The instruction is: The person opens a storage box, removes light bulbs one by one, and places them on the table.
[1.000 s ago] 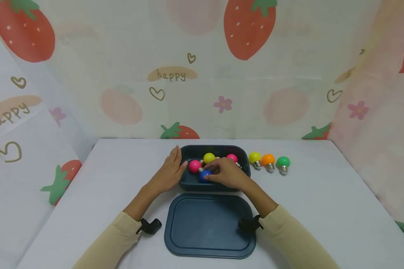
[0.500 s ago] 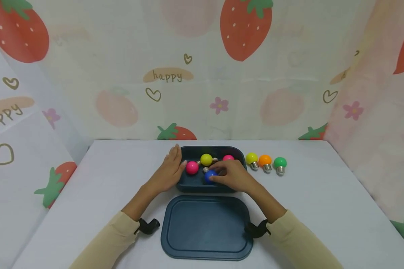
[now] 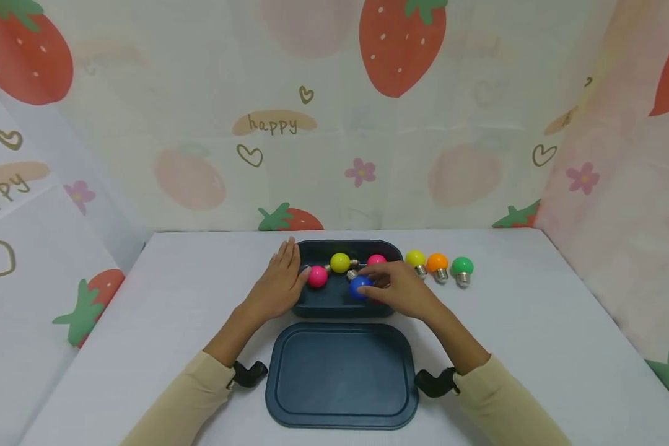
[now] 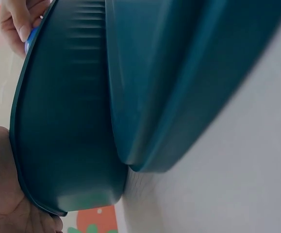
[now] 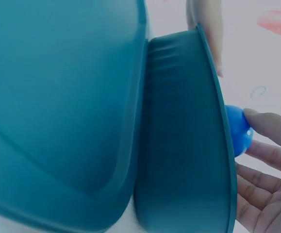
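Note:
My right hand [image 3: 406, 289] pinches a blue light bulb [image 3: 360, 287] between thumb and fingers, its metal screw base pointing up and back. The bulb is over the right part of a dark blue-green box [image 3: 334, 310]. In the right wrist view the blue bulb [image 5: 238, 130] shows above the box's rim, thumb and a finger on it. My left hand [image 3: 275, 285] lies with straight fingers along the box's left end. Inside the box are a pink bulb [image 3: 317, 277], a yellow bulb [image 3: 340, 262] and another pink bulb [image 3: 376, 259], partly covered by my right hand.
Just in front of the box lies its flat dark lid [image 3: 340, 375]. Right of the box stand a yellow bulb [image 3: 415, 258], an orange bulb [image 3: 437, 262] and a green bulb [image 3: 463, 266] in a row on the white table [image 3: 535, 347]. A strawberry-print cloth hangs behind.
My right hand has moved the blue bulb to the right, from near the left pink bulb toward the box's right side. My left hand stays at the box's left end.

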A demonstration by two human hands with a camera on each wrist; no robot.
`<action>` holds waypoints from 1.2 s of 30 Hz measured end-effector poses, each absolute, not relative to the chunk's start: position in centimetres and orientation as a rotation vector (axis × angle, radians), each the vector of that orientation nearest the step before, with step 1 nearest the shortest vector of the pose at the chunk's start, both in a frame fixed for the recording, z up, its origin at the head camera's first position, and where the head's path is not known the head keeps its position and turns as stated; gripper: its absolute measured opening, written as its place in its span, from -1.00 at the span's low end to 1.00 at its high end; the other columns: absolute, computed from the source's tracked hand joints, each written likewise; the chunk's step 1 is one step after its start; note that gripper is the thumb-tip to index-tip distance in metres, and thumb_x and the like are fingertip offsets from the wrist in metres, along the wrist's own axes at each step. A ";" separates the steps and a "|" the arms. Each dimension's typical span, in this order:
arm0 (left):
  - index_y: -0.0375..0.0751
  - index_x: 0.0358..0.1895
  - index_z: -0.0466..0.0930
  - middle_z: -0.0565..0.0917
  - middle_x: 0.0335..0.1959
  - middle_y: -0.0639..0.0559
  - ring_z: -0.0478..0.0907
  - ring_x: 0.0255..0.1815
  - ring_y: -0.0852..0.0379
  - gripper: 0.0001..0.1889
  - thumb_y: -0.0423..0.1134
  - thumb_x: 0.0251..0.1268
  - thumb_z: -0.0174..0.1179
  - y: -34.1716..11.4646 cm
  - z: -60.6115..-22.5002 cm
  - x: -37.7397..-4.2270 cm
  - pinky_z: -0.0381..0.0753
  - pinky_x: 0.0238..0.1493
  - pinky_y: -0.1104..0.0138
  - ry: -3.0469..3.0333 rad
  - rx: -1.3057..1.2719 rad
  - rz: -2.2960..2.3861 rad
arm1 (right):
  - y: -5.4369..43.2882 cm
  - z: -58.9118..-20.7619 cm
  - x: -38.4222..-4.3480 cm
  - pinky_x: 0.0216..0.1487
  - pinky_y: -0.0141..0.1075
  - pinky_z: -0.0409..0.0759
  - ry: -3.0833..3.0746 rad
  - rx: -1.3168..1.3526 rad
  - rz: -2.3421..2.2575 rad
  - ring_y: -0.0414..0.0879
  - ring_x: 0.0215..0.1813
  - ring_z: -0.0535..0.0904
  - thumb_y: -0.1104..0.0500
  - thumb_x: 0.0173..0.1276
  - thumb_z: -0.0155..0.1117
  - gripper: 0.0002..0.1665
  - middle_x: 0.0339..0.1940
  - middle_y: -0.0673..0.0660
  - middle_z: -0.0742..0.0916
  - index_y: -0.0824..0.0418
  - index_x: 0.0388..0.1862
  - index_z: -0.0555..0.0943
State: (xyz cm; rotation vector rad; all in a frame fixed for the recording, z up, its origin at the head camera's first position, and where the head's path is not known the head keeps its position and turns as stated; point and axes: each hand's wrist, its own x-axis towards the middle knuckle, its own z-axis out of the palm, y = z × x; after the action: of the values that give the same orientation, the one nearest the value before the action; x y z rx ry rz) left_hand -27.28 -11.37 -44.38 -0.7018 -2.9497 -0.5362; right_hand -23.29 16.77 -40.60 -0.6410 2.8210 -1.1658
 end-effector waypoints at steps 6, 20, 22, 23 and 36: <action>-0.50 0.58 -0.09 -0.13 0.65 -0.31 -0.23 0.67 -0.22 -0.25 0.06 0.66 -0.25 -11.5 -44.8 -27.4 -0.13 0.59 -0.03 -2.939 -0.705 -0.510 | 17.7 -40.2 -22.8 -0.16 -0.24 0.72 2.856 -0.572 -1.203 -0.06 -0.14 0.71 -0.03 0.33 0.47 -0.57 -0.12 0.06 0.79 0.09 0.12 0.74; -0.50 0.59 -0.13 -0.16 0.66 -0.29 -0.28 0.67 -0.19 -0.26 0.06 0.67 -0.29 -11.5 -45.0 -27.5 -0.16 0.60 -0.01 -2.936 -0.704 -0.549 | 20.1 -39.5 -22.5 -0.20 -0.17 0.72 2.906 -0.509 -1.310 -0.01 -0.15 0.73 0.01 0.32 0.49 -0.56 -0.11 0.13 0.80 0.14 0.13 0.74; -0.50 0.59 -0.13 -0.16 0.66 -0.29 -0.27 0.67 -0.20 -0.25 0.06 0.67 -0.30 -11.5 -45.1 -27.5 -0.15 0.60 -0.01 -2.934 -0.704 -0.545 | 20.6 -39.4 -22.6 -0.16 -0.13 0.72 2.910 -0.491 -1.325 0.02 -0.11 0.74 0.02 0.32 0.49 -0.57 -0.06 0.15 0.80 0.14 0.13 0.73; -0.51 0.58 -0.13 -0.15 0.66 -0.30 -0.27 0.67 -0.20 -0.25 0.06 0.67 -0.29 -11.5 -45.2 -27.6 -0.15 0.60 -0.02 -2.932 -0.705 -0.546 | 20.9 -39.3 -22.7 -0.14 -0.11 0.73 2.914 -0.480 -1.326 0.03 -0.10 0.74 0.03 0.33 0.48 -0.57 -0.03 0.16 0.79 0.14 0.14 0.73; -0.50 0.58 -0.09 -0.14 0.66 -0.28 -0.26 0.67 -0.20 -0.26 0.05 0.66 -0.26 -11.6 -45.1 -27.5 -0.13 0.59 -0.02 -2.926 -0.691 -0.563 | 24.6 -39.3 -23.6 -0.18 -0.17 0.66 2.924 -0.328 -1.405 0.08 -0.13 0.75 0.02 0.39 0.43 -0.50 -0.01 0.28 0.78 0.26 0.20 0.68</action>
State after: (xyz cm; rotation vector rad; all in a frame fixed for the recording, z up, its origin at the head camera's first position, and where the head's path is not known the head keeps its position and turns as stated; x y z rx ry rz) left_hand -27.54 -11.58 -45.14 -0.6909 -2.9264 -0.5629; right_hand -23.56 24.58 -39.28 -0.3284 2.9236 -1.4051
